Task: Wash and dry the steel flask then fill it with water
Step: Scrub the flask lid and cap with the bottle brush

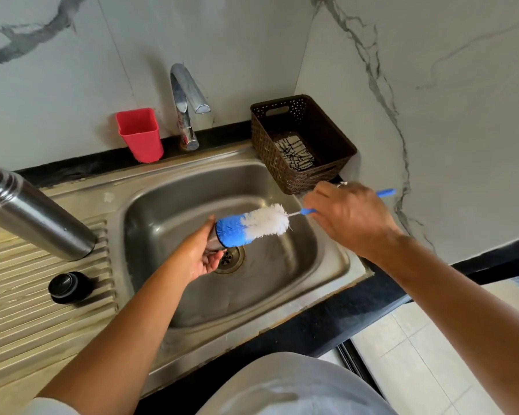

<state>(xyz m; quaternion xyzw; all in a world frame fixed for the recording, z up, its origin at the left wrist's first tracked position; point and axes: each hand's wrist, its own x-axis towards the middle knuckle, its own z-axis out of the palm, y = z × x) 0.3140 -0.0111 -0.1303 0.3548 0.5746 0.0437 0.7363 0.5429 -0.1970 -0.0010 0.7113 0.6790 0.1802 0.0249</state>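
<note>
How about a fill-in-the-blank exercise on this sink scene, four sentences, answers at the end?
1. The right hand holds a bottle brush, bristles white and ____, at the steel cap in the left hand.
2. The steel flask stands on the drainboard, ____ of the sink basin.
3. The cup beside the tap is ____.
4. A patterned cloth lies inside the brown ____.
Missing: blue; left; red; basket.

Your flask [36, 214] stands on the drainboard [27, 310] left of the basin [267, 280], a stopper [68, 287] just in front of it. Behind the basin there's the tap [188, 106], cup [140, 134] on its left, basket [336, 145] on its right with a cloth [294, 154] inside. Over the basin the brush [252, 224] runs from the cap [212, 239] in your left hand [197, 253] to your right hand [351, 217].
</note>
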